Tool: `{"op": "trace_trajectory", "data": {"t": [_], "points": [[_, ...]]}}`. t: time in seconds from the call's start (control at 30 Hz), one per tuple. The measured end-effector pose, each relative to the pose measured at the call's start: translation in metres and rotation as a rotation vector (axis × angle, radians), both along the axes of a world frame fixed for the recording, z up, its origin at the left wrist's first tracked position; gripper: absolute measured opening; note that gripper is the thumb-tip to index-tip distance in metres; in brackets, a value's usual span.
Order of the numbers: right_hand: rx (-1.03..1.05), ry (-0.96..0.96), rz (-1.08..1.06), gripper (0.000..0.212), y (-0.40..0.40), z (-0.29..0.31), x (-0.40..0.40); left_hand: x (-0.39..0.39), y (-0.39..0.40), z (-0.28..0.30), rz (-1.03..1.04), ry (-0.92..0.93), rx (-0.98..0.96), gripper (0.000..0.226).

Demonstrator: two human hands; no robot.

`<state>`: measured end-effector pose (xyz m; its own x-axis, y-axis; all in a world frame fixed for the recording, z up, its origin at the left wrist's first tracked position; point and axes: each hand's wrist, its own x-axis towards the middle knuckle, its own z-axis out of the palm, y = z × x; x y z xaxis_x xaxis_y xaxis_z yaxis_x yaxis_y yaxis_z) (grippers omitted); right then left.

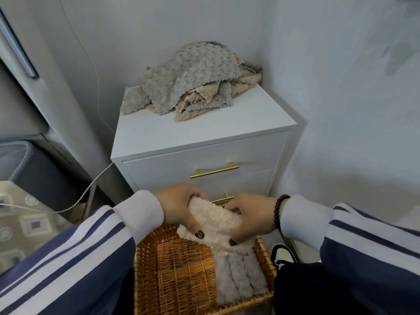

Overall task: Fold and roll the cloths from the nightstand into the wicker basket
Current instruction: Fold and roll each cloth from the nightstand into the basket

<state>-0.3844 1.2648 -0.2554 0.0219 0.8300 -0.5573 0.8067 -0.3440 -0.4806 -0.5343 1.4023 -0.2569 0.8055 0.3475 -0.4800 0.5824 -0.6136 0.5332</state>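
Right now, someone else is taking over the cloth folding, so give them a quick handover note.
Left hand and right hand both grip a pink rolled cloth above the wicker basket.
Done: three grey rolls lie side by side at the basket's right side.
Left: set the pink roll in, then fold and roll the pile of grey and pink cloths on the nightstand.
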Motion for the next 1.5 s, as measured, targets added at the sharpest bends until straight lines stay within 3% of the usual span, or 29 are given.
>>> {"op": "trace_trajectory", "data": {"t": [0.1, 0.27, 0.33, 0.4, 0.47, 0.57, 0.73, 0.83, 0.93, 1.03, 1.13, 1.23, 1.5], "points": [[-0.060, -0.082, 0.028, 0.046, 0.006, -0.026, -0.007, 0.003, -0.002, -0.021, -0.069, 0.107, 0.101, 0.054], [-0.014, -0.036, -0.177, 0.049, 0.012, -0.081, -0.015, 0.006, 0.009, -0.049, -0.008, 0.118, 0.298, 0.043], [0.042, -0.102, -0.169, 0.052, 0.012, -0.109, -0.026, 0.002, 0.015, -0.066, 0.004, 0.175, 0.331, 0.033], [0.050, -0.051, -0.223, 0.054, 0.010, -0.141, -0.040, -0.004, 0.020, -0.090, 0.052, 0.214, 0.309, 0.022], [-0.097, 0.084, -0.305, 0.045, 0.010, -0.171, -0.050, -0.010, 0.024, -0.113, 0.120, 0.235, 0.294, 0.023], [-0.241, 0.110, -0.321, 0.039, 0.015, -0.206, -0.059, -0.017, 0.026, -0.142, 0.245, 0.225, 0.233, 0.026], [-0.186, 0.054, -0.443, 0.029, 0.035, -0.241, -0.066, -0.021, 0.024, -0.185, 0.466, 0.261, 0.113, 0.017], [-0.212, 0.048, -0.454, 0.033, 0.050, -0.259, -0.071, -0.022, 0.027, -0.208, 0.686, 0.206, 0.078, 0.014], [-0.245, 0.072, -0.451, 0.034, 0.066, -0.279, -0.076, -0.021, 0.030, -0.230, 0.828, 0.203, 0.027, 0.019], [-0.232, 0.102, -0.448, 0.029, 0.082, -0.297, -0.082, -0.017, 0.034, -0.252, 0.964, 0.287, -0.173, 0.032], [-0.223, 0.114, -0.474, 0.024, 0.096, -0.312, -0.085, -0.008, 0.033, -0.276, 0.974, 0.366, -0.258, 0.032], [-0.226, 0.131, -0.532, 0.026, 0.103, -0.323, -0.085, 0.000, 0.031, -0.300, 0.984, 0.263, -0.270, 0.025], [-0.228, 0.204, -0.701, 0.035, 0.092, -0.341, -0.074, 0.025, 0.029, -0.339, 1.019, 0.288, -0.379, 0.040]]}}
